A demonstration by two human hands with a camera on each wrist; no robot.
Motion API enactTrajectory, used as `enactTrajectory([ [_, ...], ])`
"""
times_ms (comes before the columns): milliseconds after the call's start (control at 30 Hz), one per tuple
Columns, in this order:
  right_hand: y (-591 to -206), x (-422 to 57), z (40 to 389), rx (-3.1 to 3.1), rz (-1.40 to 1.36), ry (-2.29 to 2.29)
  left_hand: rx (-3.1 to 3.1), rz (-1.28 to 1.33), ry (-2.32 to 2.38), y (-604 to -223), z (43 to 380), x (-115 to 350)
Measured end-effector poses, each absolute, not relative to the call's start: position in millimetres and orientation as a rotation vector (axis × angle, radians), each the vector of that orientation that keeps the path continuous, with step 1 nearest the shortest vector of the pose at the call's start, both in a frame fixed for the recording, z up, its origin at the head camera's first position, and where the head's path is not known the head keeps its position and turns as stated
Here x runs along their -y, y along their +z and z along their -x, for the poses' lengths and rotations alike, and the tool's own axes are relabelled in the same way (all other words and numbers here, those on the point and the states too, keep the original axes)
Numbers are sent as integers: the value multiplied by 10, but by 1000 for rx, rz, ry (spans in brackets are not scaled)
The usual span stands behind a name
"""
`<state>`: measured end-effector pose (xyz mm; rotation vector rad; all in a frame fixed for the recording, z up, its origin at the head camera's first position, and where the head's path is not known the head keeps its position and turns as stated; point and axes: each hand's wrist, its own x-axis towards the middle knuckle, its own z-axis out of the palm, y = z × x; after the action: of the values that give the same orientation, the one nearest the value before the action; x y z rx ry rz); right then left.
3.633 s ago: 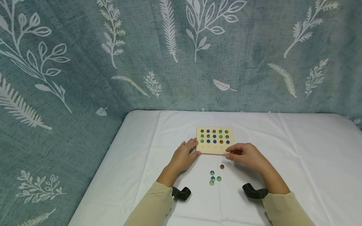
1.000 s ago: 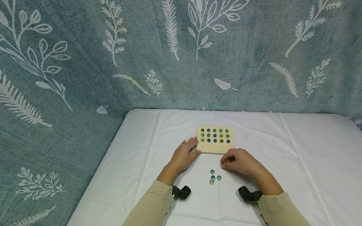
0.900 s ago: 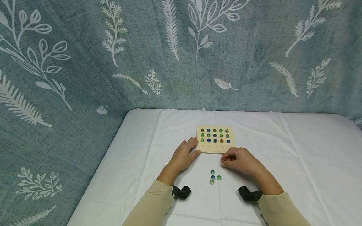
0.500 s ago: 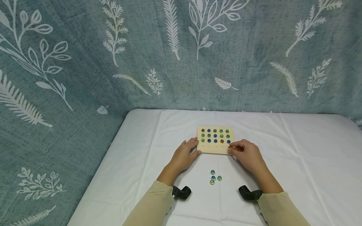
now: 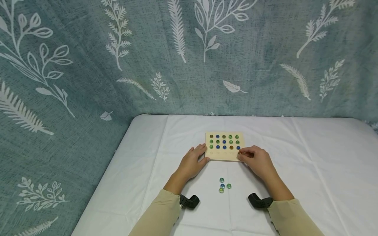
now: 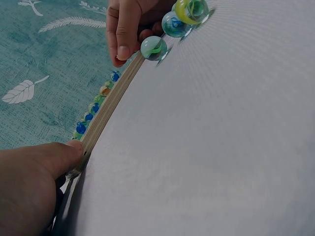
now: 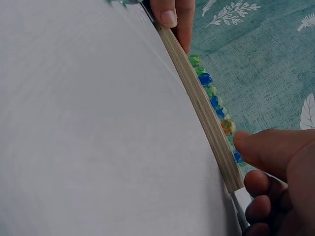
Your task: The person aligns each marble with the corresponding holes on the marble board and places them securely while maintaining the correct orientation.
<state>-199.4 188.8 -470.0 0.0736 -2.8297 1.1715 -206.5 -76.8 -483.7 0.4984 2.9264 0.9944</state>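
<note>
Peg board: wooden marble board (image 5: 222, 157) lay flat mid-counter (image 5: 165, 147); near row's visible hollows unfilled, three far rows full. Looked stiff, fairly light, likely to slide if nudged; side edges seemed the best hold.
Left hand (image 5: 191, 164): fingers extended, resting against board's left edge and near-left corner, not curled round it.
Right hand (image 5: 259, 161): fingers pinched what looked like a brown marble (image 5: 240, 153) at board's near-right hollow; mostly hidden.
Loose marbles (image 5: 229, 186): four, near side of board; probably hard, slick, quick to roll, chippable; best pinched across the middle.
</note>
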Motion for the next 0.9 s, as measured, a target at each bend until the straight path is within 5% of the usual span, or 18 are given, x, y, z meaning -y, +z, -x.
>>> enactTrajectory([
  [900,-4680,-1918,2032,2844,-76,1181,-2930,-484,993,-4825,2076,738],
])
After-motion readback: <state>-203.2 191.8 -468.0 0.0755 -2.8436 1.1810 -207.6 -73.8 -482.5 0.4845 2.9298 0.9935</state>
